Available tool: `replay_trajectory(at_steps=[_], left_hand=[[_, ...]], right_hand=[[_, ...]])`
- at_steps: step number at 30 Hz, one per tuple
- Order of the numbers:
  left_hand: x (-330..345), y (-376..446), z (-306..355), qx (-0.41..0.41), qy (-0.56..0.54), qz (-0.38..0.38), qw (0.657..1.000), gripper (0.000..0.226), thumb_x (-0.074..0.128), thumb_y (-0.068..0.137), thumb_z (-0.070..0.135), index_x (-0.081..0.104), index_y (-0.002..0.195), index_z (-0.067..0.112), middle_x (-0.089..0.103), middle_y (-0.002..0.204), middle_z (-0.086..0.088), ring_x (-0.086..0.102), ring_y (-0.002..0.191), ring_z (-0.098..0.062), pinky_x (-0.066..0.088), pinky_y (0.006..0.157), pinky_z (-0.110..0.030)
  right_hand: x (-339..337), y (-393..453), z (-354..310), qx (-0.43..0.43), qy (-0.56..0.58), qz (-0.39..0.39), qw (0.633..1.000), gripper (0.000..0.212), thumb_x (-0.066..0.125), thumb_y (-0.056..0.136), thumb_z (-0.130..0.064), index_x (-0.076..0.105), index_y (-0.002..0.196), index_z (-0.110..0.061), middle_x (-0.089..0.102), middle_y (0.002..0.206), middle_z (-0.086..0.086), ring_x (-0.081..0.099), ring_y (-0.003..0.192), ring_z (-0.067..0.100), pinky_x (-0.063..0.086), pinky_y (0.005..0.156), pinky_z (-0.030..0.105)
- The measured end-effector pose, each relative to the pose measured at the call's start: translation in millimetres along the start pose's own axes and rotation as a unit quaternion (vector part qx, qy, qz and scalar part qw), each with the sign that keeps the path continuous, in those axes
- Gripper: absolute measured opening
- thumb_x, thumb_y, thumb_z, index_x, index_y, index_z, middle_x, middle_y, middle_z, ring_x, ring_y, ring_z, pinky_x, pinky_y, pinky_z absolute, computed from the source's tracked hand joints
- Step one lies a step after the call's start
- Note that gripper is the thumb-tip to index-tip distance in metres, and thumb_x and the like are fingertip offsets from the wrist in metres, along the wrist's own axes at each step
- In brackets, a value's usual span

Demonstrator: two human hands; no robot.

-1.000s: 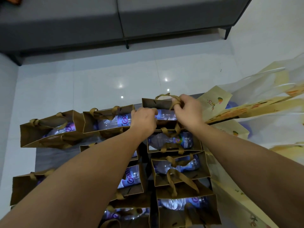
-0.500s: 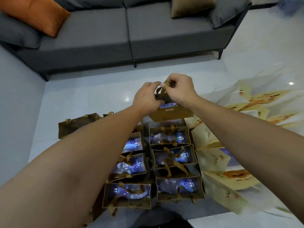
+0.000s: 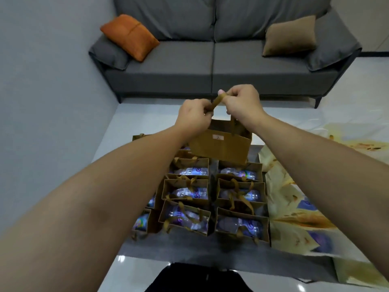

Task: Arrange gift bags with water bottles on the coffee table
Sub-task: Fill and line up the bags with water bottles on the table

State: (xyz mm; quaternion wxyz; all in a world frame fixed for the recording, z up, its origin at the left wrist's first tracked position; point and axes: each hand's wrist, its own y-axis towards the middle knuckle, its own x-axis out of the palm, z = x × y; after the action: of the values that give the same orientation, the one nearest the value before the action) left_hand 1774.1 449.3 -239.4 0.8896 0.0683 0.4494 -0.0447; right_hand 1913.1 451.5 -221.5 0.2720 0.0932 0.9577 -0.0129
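A brown paper gift bag (image 3: 221,147) hangs in the air above the others, lifted by its ribbon handle (image 3: 216,102). My left hand (image 3: 194,118) pinches the lower end of that handle and my right hand (image 3: 244,103) pinches its upper end. Below them, several open brown gift bags (image 3: 186,191) stand in rows on a grey mat (image 3: 189,252), each with a water bottle (image 3: 240,173) lying inside. The lifted bag's contents are hidden by its side wall.
Cream gift bags with floral print (image 3: 303,209) lie in a heap right of the brown rows. A grey sofa (image 3: 212,60) with an orange cushion (image 3: 129,36) and a tan cushion (image 3: 290,35) stands behind. Glossy white floor (image 3: 130,123) surrounds the mat.
Both hands have raised the far brown bag off the row by its handle. My view has tilted up, bringing the whole sofa into sight.
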Motion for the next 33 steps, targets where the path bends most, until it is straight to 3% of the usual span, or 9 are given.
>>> replay_trajectory(at_steps=[3, 8, 12, 15, 18, 20, 24, 29, 33], left_hand=[[-25, -24, -25, -0.012, 0.017, 0.013, 1.000, 0.021, 0.059, 0.100, 0.021, 0.070, 0.118, 0.018, 0.065, 0.086, 0.004, 0.061, 0.076, -0.010, 0.052, 0.071, -0.020], [-73, -54, -85, -0.034, 0.066, 0.000, 0.997, 0.021, 0.058, 0.101, 0.022, 0.070, 0.116, 0.013, 0.070, 0.101, -0.002, 0.063, 0.084, -0.014, 0.049, 0.078, -0.023], [-102, -61, -143, -0.023, 0.098, -0.004, 0.995, 0.018, 0.058, 0.099, 0.022, 0.070, 0.111, 0.015, 0.071, 0.099, -0.002, 0.061, 0.083, -0.014, 0.044, 0.072, -0.020], [-119, -63, -194, -0.040, 0.095, -0.049, 0.993, 0.015, 0.062, 0.096, 0.025, 0.066, 0.110, 0.021, 0.066, 0.098, 0.000, 0.061, 0.087, -0.017, 0.046, 0.071, -0.023], [-128, -57, -250, -0.063, 0.129, -0.119, 0.982, 0.029, 0.064, 0.094, 0.026, 0.059, 0.122, 0.022, 0.060, 0.108, -0.002, 0.056, 0.094, -0.019, 0.043, 0.075, -0.026], [-130, -48, -283, -0.109, 0.109, -0.141, 0.978, 0.032, 0.062, 0.096, 0.028, 0.053, 0.126, 0.021, 0.058, 0.110, -0.004, 0.055, 0.093, -0.021, 0.043, 0.074, -0.028], [-127, -32, -330, -0.180, 0.035, -0.148, 0.972, 0.027, 0.061, 0.096, 0.038, 0.051, 0.112, 0.019, 0.059, 0.100, -0.004, 0.056, 0.087, -0.022, 0.044, 0.069, -0.031], [-112, -17, -362, -0.237, -0.042, -0.137, 0.961, 0.022, 0.066, 0.092, 0.023, 0.060, 0.112, 0.015, 0.062, 0.101, -0.007, 0.060, 0.096, -0.029, 0.055, 0.088, -0.038], [-95, -11, -382, -0.270, -0.066, -0.143, 0.950, 0.033, 0.067, 0.090, 0.023, 0.059, 0.120, 0.015, 0.066, 0.111, -0.010, 0.061, 0.099, -0.030, 0.053, 0.087, -0.036]], right_hand=[[29, -20, -22, 0.008, 0.041, -0.029, 0.999, 0.034, 0.062, 0.099, -0.036, 0.071, 0.083, -0.008, 0.066, 0.079, 0.009, 0.065, 0.073, 0.018, 0.049, 0.068, 0.025], [95, -45, -59, 0.010, 0.061, -0.085, 0.994, 0.034, 0.063, 0.099, -0.034, 0.071, 0.084, -0.005, 0.067, 0.086, 0.012, 0.064, 0.077, 0.024, 0.058, 0.071, 0.032], [150, -51, -88, -0.004, 0.039, -0.124, 0.991, 0.034, 0.063, 0.099, -0.032, 0.070, 0.080, -0.005, 0.064, 0.078, 0.012, 0.055, 0.064, 0.017, 0.048, 0.059, 0.026], [193, -54, -103, 0.002, 0.022, -0.157, 0.987, 0.034, 0.063, 0.099, -0.030, 0.069, 0.085, 0.000, 0.055, 0.070, 0.008, 0.050, 0.060, 0.016, 0.047, 0.060, 0.028], [234, -48, -116, 0.007, -0.012, -0.173, 0.985, 0.033, 0.063, 0.099, -0.032, 0.069, 0.083, -0.004, 0.058, 0.069, 0.007, 0.055, 0.065, 0.018, 0.052, 0.063, 0.030], [255, -41, -121, 0.005, -0.028, -0.178, 0.984, 0.031, 0.063, 0.099, -0.031, 0.070, 0.083, -0.006, 0.063, 0.075, 0.009, 0.061, 0.071, 0.019, 0.055, 0.069, 0.029], [289, -28, -127, 0.003, -0.058, -0.192, 0.980, 0.025, 0.063, 0.100, -0.028, 0.071, 0.084, -0.010, 0.064, 0.078, 0.007, 0.061, 0.074, 0.016, 0.046, 0.062, 0.022], [323, -13, -117, 0.029, -0.062, -0.174, 0.982, 0.026, 0.065, 0.098, -0.028, 0.071, 0.081, -0.010, 0.064, 0.076, 0.004, 0.058, 0.075, 0.015, 0.043, 0.064, 0.024], [343, -2, -101, 0.051, -0.072, -0.169, 0.982, 0.027, 0.063, 0.099, -0.029, 0.071, 0.085, -0.008, 0.061, 0.073, 0.003, 0.054, 0.072, 0.014, 0.045, 0.066, 0.029]])
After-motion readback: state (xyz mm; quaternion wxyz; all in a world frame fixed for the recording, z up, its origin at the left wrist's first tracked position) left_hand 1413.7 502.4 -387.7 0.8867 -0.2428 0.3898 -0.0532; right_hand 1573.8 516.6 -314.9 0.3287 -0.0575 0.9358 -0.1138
